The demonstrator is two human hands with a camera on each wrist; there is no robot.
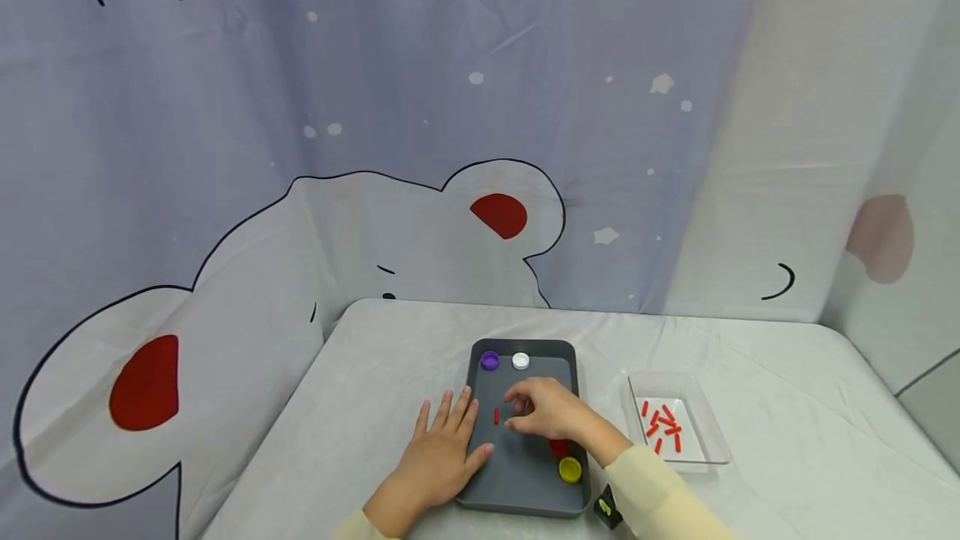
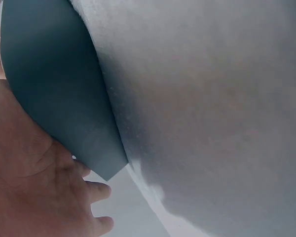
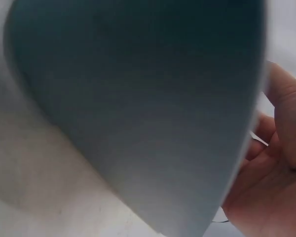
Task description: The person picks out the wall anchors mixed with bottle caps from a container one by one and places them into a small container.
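A dark grey tray (image 1: 517,482) lies on the white-covered table. My left hand (image 1: 442,452) rests flat at its left rim, fingers spread and thumb over the tray. Over the tray's middle hovers my right hand (image 1: 551,408), fingers bent and thumb apart from the index finger, with nothing seen between them. A small red stick (image 1: 497,416) lies on the tray just left of those fingertips. At the far end sit a purple cap (image 1: 490,361) and a white cap (image 1: 521,361). A red cap (image 1: 559,447), partly hidden by the right forearm, and a yellow cap (image 1: 570,470) lie near the right side.
Right of the tray stands a clear plastic box (image 1: 712,432) with several red sticks (image 1: 665,421) in it. A small black item (image 1: 607,508) lies by the right sleeve. A printed cloth (image 1: 450,90) hangs behind the table (image 1: 390,365).
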